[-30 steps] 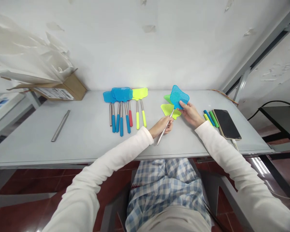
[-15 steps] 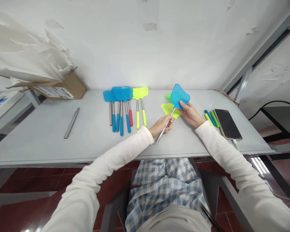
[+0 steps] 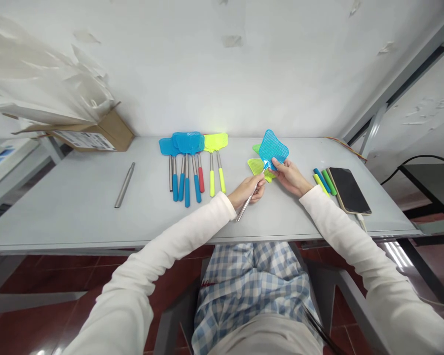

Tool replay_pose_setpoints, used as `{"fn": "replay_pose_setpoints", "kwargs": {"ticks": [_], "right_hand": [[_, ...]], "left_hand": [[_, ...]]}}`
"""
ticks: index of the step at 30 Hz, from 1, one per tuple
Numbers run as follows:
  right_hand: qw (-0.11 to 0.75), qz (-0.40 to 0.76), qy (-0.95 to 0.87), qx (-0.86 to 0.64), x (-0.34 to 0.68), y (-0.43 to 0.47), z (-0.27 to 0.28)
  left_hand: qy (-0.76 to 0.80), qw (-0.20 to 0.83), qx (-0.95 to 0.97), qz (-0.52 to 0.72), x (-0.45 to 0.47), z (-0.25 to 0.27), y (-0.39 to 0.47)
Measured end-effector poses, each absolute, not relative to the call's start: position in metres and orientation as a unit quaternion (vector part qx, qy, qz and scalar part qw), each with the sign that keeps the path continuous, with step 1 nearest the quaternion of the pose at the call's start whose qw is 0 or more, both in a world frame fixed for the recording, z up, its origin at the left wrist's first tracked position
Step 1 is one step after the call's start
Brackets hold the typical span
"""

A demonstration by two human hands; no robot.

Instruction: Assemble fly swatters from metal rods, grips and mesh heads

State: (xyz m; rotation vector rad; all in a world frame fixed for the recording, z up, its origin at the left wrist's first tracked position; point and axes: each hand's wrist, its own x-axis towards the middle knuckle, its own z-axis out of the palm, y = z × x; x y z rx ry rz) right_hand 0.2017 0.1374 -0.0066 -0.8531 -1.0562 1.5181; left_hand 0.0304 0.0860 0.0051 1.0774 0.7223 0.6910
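Observation:
Between my hands is a fly swatter with a blue mesh head (image 3: 272, 147) and a bare metal rod (image 3: 247, 203). My left hand (image 3: 248, 191) is closed around the rod just below the head. At the base of the blue mesh, my right hand (image 3: 289, 176) pinches with thumb and fingers. Under it on the table lie a yellow swatter head (image 3: 256, 166) and a green swatter head (image 3: 256, 148), both partly covered. Left of my hands, several swatters with blue heads (image 3: 188, 142) and yellow heads (image 3: 216, 141) lie in a row, with blue, yellow and red grips.
A loose metal tube (image 3: 125, 185) lies on the grey table (image 3: 74, 212) at left. Blue, yellow and green grip sleeves (image 3: 329, 182) lie beside a phone (image 3: 349, 190) with a cable at right. A cardboard box (image 3: 113, 132) stands at the back left against the wall.
The loose metal tube has rolled to the right on the table. The blue head has tilted slightly left, and my right fingers have slid down to its base. My left hand keeps its hold.

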Motion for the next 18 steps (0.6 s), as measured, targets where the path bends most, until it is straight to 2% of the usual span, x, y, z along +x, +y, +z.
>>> {"fn": "replay_pose_setpoints", "kwargs": {"ticks": [14,18], "right_hand": [[0.523,0.622,-0.465,-0.351,0.198,0.128,-0.003],[0.474,0.588,-0.536,-0.376,0.209,0.128,0.004]], "left_hand": [[0.291,0.755,0.484,0.334,0.029,-0.004,0.091],[0.286,0.751,0.485,0.346,0.03,-0.003,0.094]]}}
